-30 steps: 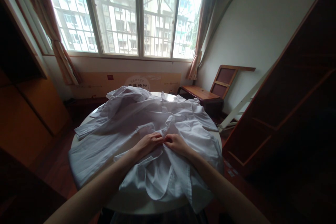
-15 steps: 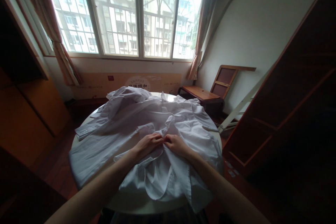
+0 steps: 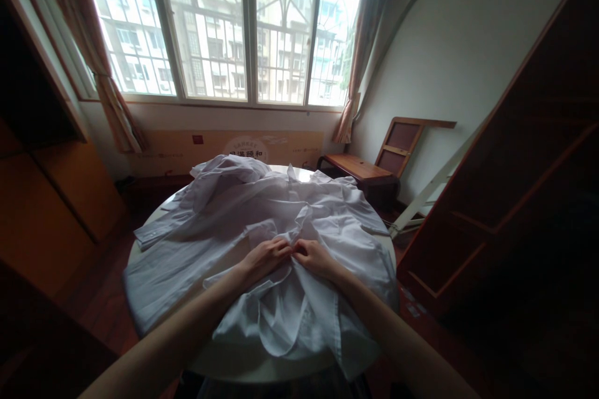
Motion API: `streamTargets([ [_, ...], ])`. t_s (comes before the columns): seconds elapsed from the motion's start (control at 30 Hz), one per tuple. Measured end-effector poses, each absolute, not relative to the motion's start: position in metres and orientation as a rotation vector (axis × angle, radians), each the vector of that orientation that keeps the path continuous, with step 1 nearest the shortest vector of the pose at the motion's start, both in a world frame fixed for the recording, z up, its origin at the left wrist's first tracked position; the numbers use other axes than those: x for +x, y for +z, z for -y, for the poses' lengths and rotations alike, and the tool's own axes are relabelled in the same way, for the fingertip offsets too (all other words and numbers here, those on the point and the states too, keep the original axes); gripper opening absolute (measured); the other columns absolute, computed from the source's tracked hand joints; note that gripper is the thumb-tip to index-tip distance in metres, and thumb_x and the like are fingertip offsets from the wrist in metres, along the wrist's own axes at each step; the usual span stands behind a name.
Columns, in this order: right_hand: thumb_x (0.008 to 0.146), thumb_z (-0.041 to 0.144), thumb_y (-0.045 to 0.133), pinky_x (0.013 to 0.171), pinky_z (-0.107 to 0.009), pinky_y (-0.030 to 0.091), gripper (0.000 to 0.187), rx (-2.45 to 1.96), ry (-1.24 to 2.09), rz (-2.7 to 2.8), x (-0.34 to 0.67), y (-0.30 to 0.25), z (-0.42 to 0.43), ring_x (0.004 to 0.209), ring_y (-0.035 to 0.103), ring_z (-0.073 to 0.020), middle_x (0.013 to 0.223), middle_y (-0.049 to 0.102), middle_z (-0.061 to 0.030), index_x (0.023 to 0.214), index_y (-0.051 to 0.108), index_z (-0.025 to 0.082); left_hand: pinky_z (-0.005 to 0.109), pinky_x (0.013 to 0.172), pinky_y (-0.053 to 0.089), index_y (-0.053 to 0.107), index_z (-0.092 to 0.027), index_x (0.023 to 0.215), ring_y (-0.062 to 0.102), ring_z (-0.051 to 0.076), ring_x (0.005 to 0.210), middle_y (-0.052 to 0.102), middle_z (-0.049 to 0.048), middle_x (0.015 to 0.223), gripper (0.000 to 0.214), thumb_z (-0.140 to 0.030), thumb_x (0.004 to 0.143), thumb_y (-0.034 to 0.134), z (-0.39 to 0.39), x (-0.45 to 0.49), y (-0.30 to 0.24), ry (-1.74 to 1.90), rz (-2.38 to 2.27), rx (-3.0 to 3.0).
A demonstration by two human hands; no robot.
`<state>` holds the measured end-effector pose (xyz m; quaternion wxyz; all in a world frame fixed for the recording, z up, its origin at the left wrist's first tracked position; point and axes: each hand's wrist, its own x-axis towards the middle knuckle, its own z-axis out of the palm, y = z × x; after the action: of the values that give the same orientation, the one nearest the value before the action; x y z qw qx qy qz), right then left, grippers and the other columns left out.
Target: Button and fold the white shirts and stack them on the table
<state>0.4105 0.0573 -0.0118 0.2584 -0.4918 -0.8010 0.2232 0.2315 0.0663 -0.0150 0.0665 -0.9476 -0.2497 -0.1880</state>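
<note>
Two bare hands at a pinched gather of cloth. The left hand [image 3: 266, 257] and the right hand [image 3: 317, 257] lie on a white garment [image 3: 274, 196], their fingers [image 3: 282, 245] bent inward and drawn narrow, tip to tip or nearly so, with cloth apparently held between them; the exact piece gripped is hidden by the knuckles. The garment is therefore already at the fingers, and neither hand is nearer to it. It spreads beneath them, broadest from left to right. The governing relation is that of the raised fold [image 3: 302, 217], which begins just beyond the meeting point and runs away from the fingers, leaning slightly to their right. Nearer the wearer, loose cloth fans out below the fingers towards the near rim of the round tabletop [image 3: 262, 371]. A buttoned cuff [image 3: 150, 234] rests well apart, left of the fingers and somewhat beyond them.
</note>
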Motion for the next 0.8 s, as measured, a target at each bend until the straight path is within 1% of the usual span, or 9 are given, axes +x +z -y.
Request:
streamTargets([
  [0.13,0.072,0.016,0.051,0.059,-0.023,0.039,0.012,-1.261,0.732,2.08,0.414,-0.014,-0.061,0.062,0.054,-0.0133,0.068,0.063,-0.0033,0.071,0.062,0.014,0.025,0.06,0.044,0.057,-0.014,0.084,0.052,0.013,0.07,0.057,0.003,0.08,0.016,-0.013,0.088,0.042,-0.066,0.231,-0.017,-0.588,0.799,-2.83],
  [0.27,0.071,0.022,0.055,0.056,-0.023,0.038,0.01,-1.154,0.858,1.956,0.418,-0.015,-0.063,0.059,0.05,-0.0113,0.065,0.059,-0.001,0.067,0.059,0.014,0.025,0.06,0.044,0.055,-0.015,0.081,0.053,0.014,0.072,0.057,0.003,0.081,0.015,-0.017,0.089,0.042,-0.068,0.23,-0.021,-0.665,0.84,-2.785],
  [0.37,0.07,0.024,0.057,0.053,-0.022,0.036,0.011,-1.134,0.89,1.912,0.419,-0.016,-0.064,0.057,0.048,-0.0102,0.061,0.056,0.0005,0.065,0.057,0.014,0.026,0.061,0.044,0.055,-0.015,0.083,0.054,0.014,0.073,0.057,0.0033,0.083,0.015,-0.02,0.089,0.042,-0.071,0.229,-0.025,-0.721,0.85,-2.779],
  [0.63,0.069,0.023,0.059,0.054,-0.022,0.038,0.009,-1.087,0.942,1.909,0.422,-0.017,-0.065,0.058,0.049,-0.0101,0.064,0.058,0.0,0.069,0.058,0.014,0.026,0.061,0.044,0.054,-0.016,0.085,0.055,0.014,0.073,0.057,0.0038,0.082,0.02,-0.023,0.091,0.037,-0.068,0.23,-0.022,-0.756,0.862,-2.738],
  [0.8,0.068,0.025,0.06,0.056,-0.023,0.039,0.012,-1.065,0.992,1.889,0.422,-0.013,-0.062,0.059,0.05,-0.0107,0.065,0.059,-0.0007,0.07,0.06,0.013,0.026,0.061,0.044,0.054,-0.016,0.084,0.055,0.015,0.073,0.059,0.0035,0.082,0.02,-0.022,0.091,0.037,-0.063,0.231,-0.017,-0.728,0.873,-2.677],
])
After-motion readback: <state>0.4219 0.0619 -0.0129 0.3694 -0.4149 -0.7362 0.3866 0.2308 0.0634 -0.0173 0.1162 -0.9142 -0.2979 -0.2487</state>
